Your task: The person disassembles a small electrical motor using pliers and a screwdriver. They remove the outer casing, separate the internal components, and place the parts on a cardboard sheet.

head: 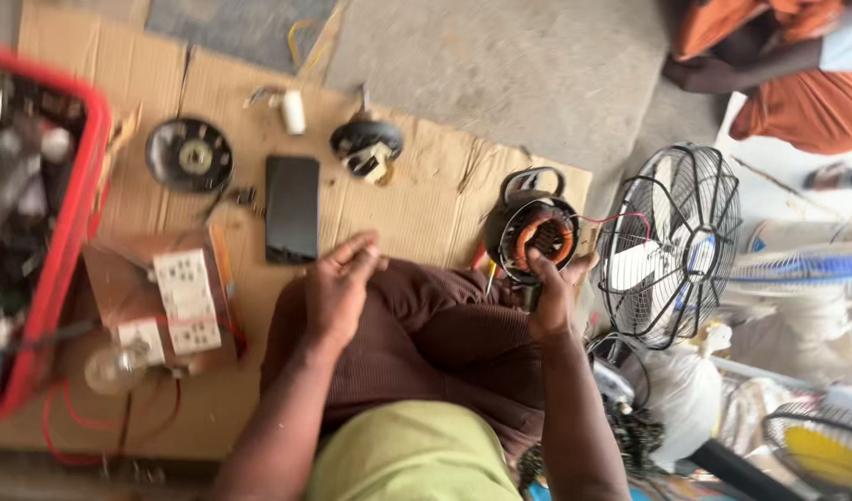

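Observation:
My right hand grips a black fan motor housing with copper windings showing inside and a red wire trailing to the right. My left hand rests flat on my knee in brown trousers, fingers together, holding nothing. A black phone lies on the cardboard sheet just beyond my left hand. A yellow-handled screwdriver lies partly hidden beside the motor.
A red crate of tools stands at the left. A switch board with a bulb, a black round cover and another motor part lie on the cardboard. A fan guard stands right. Another person sits beyond.

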Demonstrator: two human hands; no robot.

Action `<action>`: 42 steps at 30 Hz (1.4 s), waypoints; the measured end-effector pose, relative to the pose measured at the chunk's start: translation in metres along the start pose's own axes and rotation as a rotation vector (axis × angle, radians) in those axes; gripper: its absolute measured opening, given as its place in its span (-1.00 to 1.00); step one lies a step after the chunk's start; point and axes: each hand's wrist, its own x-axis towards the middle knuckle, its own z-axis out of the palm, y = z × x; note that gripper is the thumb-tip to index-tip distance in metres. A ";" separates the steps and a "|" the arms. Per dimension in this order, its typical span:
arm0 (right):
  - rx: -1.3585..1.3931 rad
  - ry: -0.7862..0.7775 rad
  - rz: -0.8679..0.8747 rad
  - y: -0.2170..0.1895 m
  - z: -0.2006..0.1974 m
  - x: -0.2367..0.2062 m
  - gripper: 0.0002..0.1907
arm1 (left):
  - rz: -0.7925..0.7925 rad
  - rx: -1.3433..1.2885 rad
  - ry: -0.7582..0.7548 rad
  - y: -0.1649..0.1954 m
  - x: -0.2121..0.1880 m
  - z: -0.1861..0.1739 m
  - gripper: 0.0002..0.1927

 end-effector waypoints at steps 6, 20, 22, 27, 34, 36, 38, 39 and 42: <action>0.330 -0.026 -0.211 0.022 0.024 -0.002 0.29 | -0.064 -0.040 -0.210 0.014 0.010 0.092 -0.33; 0.357 -0.484 0.093 0.060 0.015 0.016 -0.70 | 0.138 0.198 -0.448 0.040 0.024 0.112 -0.40; 0.485 -0.445 0.067 0.066 0.015 0.031 -0.69 | 0.095 0.152 -0.426 0.029 0.026 0.107 -0.39; 0.400 -0.471 0.346 0.070 0.025 0.050 -0.70 | 0.265 0.397 -0.150 0.014 0.026 0.074 -0.25; 0.251 -0.736 0.295 0.048 0.043 0.051 -0.55 | 0.103 0.228 0.040 0.046 -0.002 -0.030 -0.50; 0.206 -0.711 0.361 0.050 0.050 0.054 -0.52 | 0.286 0.233 0.166 0.052 -0.007 -0.069 -0.49; 0.197 -0.694 0.403 0.052 0.059 0.058 -0.51 | 0.399 0.325 0.312 0.060 -0.009 -0.111 -0.54; 0.206 -0.689 0.419 0.052 0.065 0.058 -0.52 | 0.407 0.400 0.372 0.062 -0.012 -0.136 -0.59; 0.150 -0.649 0.433 0.044 0.086 0.059 -0.55 | 0.235 0.538 0.534 0.063 -0.017 -0.202 -0.81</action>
